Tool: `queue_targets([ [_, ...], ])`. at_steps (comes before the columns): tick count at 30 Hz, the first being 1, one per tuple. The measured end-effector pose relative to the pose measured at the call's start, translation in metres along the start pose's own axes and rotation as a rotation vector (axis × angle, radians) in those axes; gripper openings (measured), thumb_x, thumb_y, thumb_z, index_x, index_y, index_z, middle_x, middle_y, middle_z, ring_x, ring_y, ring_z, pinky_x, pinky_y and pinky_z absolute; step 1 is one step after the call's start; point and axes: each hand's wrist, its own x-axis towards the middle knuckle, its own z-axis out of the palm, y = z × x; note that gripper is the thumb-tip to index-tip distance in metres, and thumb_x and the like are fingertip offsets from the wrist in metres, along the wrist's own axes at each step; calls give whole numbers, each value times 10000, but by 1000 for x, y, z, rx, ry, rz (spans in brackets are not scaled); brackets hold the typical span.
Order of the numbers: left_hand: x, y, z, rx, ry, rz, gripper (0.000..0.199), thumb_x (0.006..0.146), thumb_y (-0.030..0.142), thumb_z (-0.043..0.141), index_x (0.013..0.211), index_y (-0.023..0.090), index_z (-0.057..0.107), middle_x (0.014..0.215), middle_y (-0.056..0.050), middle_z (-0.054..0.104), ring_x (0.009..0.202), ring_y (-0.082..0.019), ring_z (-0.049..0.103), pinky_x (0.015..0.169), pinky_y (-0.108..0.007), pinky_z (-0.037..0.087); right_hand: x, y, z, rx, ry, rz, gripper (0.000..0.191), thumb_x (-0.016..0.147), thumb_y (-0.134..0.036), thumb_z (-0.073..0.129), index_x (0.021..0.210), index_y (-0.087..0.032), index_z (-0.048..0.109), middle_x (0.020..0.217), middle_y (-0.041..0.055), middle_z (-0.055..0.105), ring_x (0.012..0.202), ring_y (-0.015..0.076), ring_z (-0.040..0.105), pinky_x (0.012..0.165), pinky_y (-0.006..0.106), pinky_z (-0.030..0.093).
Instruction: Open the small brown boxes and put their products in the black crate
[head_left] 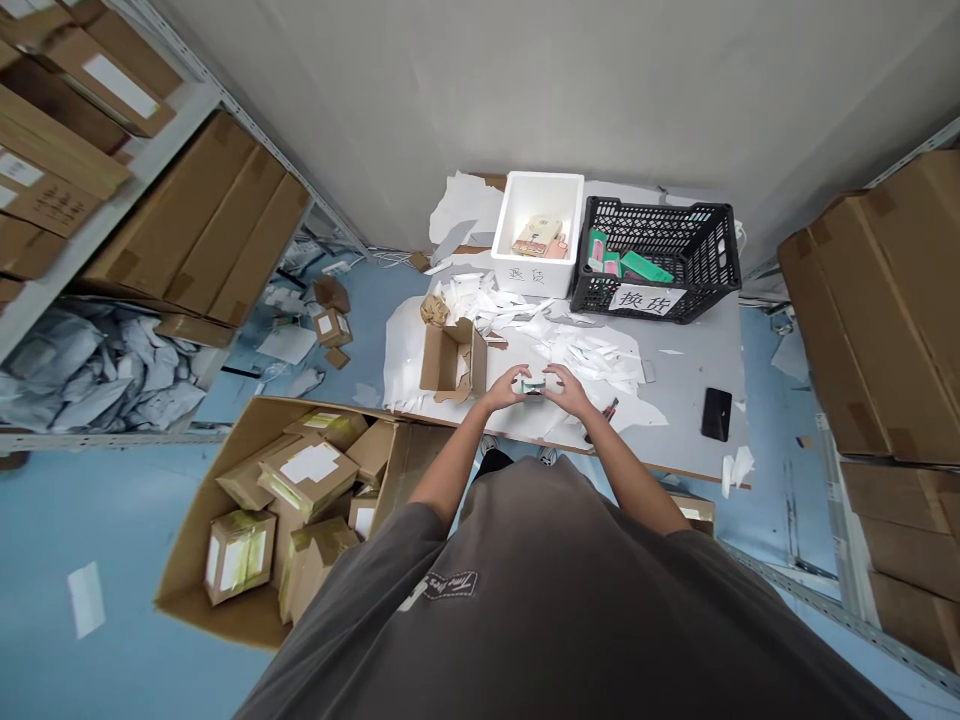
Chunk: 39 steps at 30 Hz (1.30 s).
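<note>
Near the table's front edge, my left hand and my right hand grip a small green and white box between them, one at each end. Just left of my left hand stands an open brown carton with some paper inside. A red and black cutter lies beside my right wrist, partly under the forearm. White paper strips are heaped behind my hands.
A white foam bin holding boxes and a black crate with green boxes stand at the back of the table. A phone lies right. A big carton of parcels sits at left. Loaded shelves flank both sides.
</note>
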Motion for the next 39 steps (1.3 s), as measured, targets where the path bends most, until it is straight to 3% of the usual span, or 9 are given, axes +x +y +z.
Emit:
queue_targets([
  [4,-3,-6,5,35,8,-26,454,783,318,803,1215,236,690,1652,-165,510,1598,-344,412,1222,-535,432,4,2,1,-89,-94,-54,307,934,-343,687,1221,-267,763,1546,127,595,1462,311,555,1189,490,489],
  [10,-2,-14,8,112,42,2,281,880,317,792,1139,217,747,1668,-173,508,1580,-333,454,1277,-506,379,2,6,10,-178,-100,-79,290,935,-256,644,1191,-259,780,1551,125,588,1444,315,581,1180,497,502],
  [20,-4,-15,6,111,45,51,371,918,442,791,1227,244,746,1644,-152,560,1568,-330,486,1294,-530,373,1,7,6,-186,-98,-71,278,979,-288,641,1214,-268,788,1545,113,607,1466,310,565,1225,507,475],
  [24,-4,-16,6,139,25,48,336,919,408,794,1205,235,757,1673,-156,527,1584,-335,467,1303,-530,366,0,9,7,-196,-115,-78,256,984,-260,634,1178,-256,801,1570,118,590,1463,316,566,1223,515,473],
  [33,-5,-20,8,264,13,2,332,897,287,803,1227,282,769,1717,-85,488,1490,-356,579,1242,-523,462,-8,15,13,-235,-107,-83,199,963,-261,670,1094,-262,820,1650,92,528,1508,347,505,1218,565,469],
  [36,-6,-26,13,199,52,31,400,873,296,826,1262,264,741,1726,-110,466,1524,-361,534,1250,-531,455,-13,26,16,-127,-104,-75,360,886,-251,719,1241,-268,769,1687,95,480,1545,351,464,1229,566,460],
  [39,-9,-40,26,34,213,14,648,819,265,853,1425,242,625,1731,-165,423,1534,-365,505,1212,-531,490,-19,42,27,90,-2,38,644,828,-298,738,1460,-276,617,1708,136,423,1523,351,489,1157,551,528],
])
